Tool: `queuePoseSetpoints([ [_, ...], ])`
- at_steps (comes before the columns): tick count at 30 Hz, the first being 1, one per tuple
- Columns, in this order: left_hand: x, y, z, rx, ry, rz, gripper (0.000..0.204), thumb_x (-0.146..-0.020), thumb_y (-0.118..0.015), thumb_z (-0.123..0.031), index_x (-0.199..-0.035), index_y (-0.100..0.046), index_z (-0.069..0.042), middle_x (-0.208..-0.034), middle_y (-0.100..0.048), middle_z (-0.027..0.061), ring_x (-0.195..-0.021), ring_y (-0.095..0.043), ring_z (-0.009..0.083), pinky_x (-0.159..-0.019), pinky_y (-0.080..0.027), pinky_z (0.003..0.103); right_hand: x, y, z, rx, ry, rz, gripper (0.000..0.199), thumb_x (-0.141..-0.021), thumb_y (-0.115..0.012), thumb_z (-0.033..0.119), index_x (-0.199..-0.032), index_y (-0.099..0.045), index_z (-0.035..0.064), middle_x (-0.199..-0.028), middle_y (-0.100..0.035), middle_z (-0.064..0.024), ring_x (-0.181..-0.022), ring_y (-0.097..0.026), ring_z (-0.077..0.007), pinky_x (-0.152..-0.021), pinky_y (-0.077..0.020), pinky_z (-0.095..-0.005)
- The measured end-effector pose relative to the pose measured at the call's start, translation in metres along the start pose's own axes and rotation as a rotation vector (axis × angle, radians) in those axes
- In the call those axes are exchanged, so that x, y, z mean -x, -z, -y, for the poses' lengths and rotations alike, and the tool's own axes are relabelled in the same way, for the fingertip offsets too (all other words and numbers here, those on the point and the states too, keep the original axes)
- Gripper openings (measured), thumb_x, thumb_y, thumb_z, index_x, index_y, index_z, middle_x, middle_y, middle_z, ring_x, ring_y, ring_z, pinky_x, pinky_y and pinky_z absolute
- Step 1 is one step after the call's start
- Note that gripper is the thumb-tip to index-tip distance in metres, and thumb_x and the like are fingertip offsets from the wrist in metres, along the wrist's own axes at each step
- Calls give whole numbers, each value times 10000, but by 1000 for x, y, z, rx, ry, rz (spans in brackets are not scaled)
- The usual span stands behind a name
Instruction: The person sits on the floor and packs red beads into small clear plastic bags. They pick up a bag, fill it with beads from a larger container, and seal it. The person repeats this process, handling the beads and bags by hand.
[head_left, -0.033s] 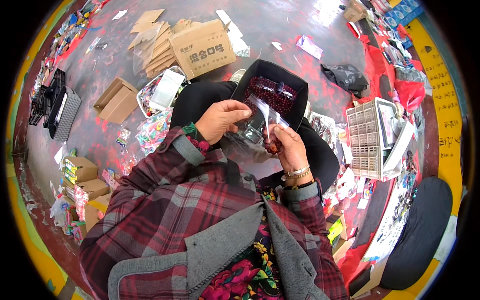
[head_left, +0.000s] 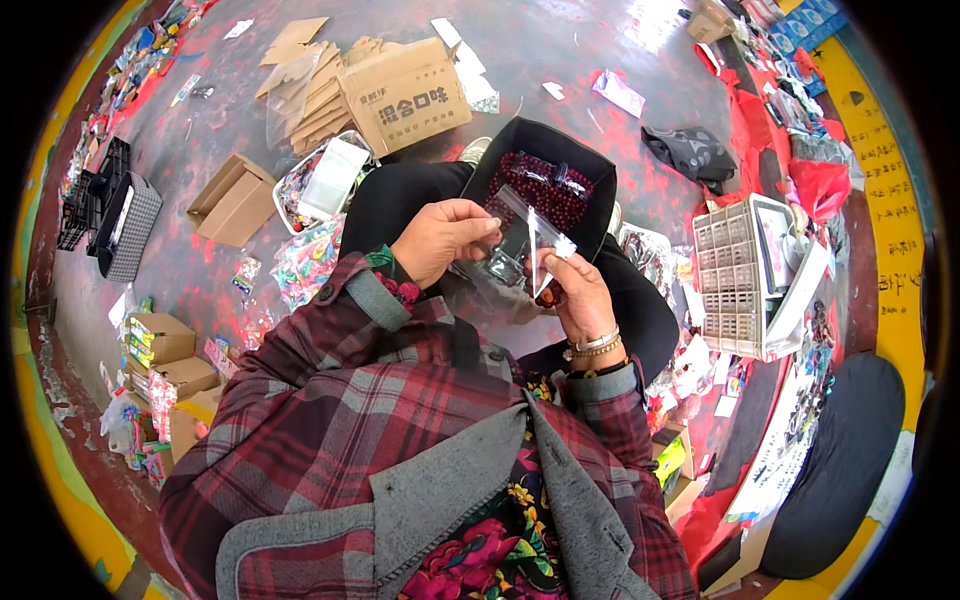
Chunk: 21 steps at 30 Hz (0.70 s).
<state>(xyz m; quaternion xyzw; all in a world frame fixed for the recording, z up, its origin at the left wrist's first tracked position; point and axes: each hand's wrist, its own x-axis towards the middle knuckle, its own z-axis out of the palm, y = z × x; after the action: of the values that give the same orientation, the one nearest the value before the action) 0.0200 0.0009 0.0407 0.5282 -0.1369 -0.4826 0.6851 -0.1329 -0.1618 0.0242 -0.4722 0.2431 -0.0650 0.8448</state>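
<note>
A small clear zip-top plastic bag [head_left: 531, 222] is stretched between my two hands above my lap. My left hand [head_left: 443, 245] pinches its left side with thumb and fingers. On the other side, my right hand [head_left: 583, 297] grips the bag near its white seal strip. Dark red beads [head_left: 546, 296] show just under my right fingers; whether they lie inside the bag or behind it I cannot tell. Past the bag, a black open box [head_left: 592, 205] rests between my knees, holding many dark red bead strings [head_left: 550, 190] and some clear wrapping.
Left of my legs are a white basket [head_left: 335, 180] of small goods, an open carton [head_left: 232, 200] and flattened cardboard [head_left: 312, 100] beside a larger carton [head_left: 405, 100]. On the right stand a pale plastic crate [head_left: 730, 275] and a dark bag [head_left: 690, 155].
The bag has tilted slightly and its seal strip has shifted between my hands. Fewer of the red beads show under my right fingers. Both hands stay almost in place.
</note>
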Motion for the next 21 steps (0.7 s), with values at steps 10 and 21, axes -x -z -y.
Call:
queuePoseSetpoints([
  [10, 3, -7, 6, -274, -170, 119, 143, -869, -587, -132, -918, -621, -1, -837, -636, 38, -738, -569, 72, -679, -460, 205, 8, -2, 24, 507, 236, 8, 234, -765, -671, 73, -988, -631, 18, -804, -558, 26, -710, -483, -53, -640, -388, -198],
  [21, 2, -19, 17, -310, -142, 95, 130, -817, -659, -127, -823, -592, -16, -762, -575, -15, -710, -523, 31, -620, -425, 184, 5, -10, 13, 595, 330, 94, 63, -783, -641, 45, -831, -668, 16, -741, -529, -2, -687, -496, -82, -617, -389, -218],
])
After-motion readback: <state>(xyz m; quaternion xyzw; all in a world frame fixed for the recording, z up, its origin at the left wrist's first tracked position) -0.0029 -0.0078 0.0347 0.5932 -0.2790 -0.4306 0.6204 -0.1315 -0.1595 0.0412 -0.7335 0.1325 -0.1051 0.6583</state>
